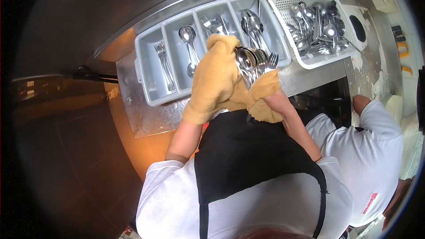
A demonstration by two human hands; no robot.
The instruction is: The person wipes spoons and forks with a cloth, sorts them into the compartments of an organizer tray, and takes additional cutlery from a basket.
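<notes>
Red print is seen on the white shirt of a second person (367, 150), at the bench's right, but it is too small to be read with certainty. Both forearms are stretched forward now, and they are angled in towards each other. The left hand (214, 77) is covered by a thick tan towelling cloth (199, 108) and raised over the front edge of the grey plastic cutlery tray (155, 102); its fingers are hidden, so whether it is open or closed cannot be told. The right hand (272, 99) is partly wrapped too, lower and nearer the black apron (256, 150), and is closed through the cloth around a bundle of shiny metal spoons and forks (254, 64).

And the bundle is pointed away from the body: bowls and tines are held towards the bench's far edge, handles are sunk in the cloth, and the long axis is run roughly front to back. It is held above the tray's front edge, near its right front corner, with fork tines fanned to the right.

In the tray, forks (164, 66) are laid in the leftmost compartment, spoons (188, 46) in the next. Just beside the tray's right edge, a white perforated plastic basket (325, 62) is piled with loose metal cutlery (316, 28), all on the stainless steel bench (144, 117).
</notes>
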